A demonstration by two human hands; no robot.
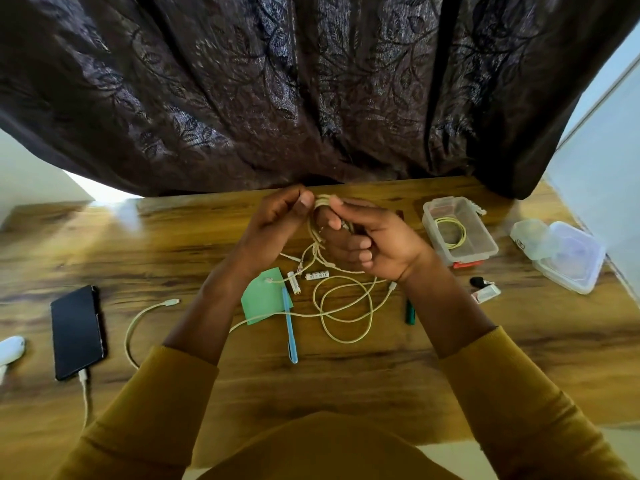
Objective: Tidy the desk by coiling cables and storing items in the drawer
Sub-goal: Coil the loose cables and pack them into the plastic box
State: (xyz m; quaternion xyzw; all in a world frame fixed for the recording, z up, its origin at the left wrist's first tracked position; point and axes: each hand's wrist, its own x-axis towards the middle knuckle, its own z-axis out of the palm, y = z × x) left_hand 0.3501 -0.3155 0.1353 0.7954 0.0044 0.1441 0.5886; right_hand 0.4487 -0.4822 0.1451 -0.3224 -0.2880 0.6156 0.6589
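- Mustard sleeves (pixel 166 403) sat nearest my view, both forearms reaching out over the wooden surface (pixel 346 386).
- Just past them lay the clutter not yet stored: a blue pen (pixel 289 327) over a green paper (pixel 264 299), a green marker (pixel 410 312), small white batteries (pixel 317 275), and to my left a black phone (pixel 77 332) with its own charging cable (pixel 133 330) plugged in.
- Between the arms, the loose tail of the pale cable (pixel 346 308) trailed in slack loops on the surface and rose toward the hands.
- Farther out, the left hand (pixel 277 226) had its fingers (pixel 304 204) curled, thumb and forefinger pinching the bundle of turns; the right hand (pixel 374 244) gripped the same bundle, its fingers wrapped round the coil.
- I judged the step in hand to be coiling this cable, well short of done given the slack left.
- Next I would need to draw up the tail turn by turn, keeping the bundle pinched so it did not spring apart.
- Beyond, to the right, a clear container (pixel 459 230) held another coiled cable (pixel 450 232); a lid (pixel 571 261) lay near it.
- No drawer showed; a dark curtain (pixel 311 91) closed off the far edge.
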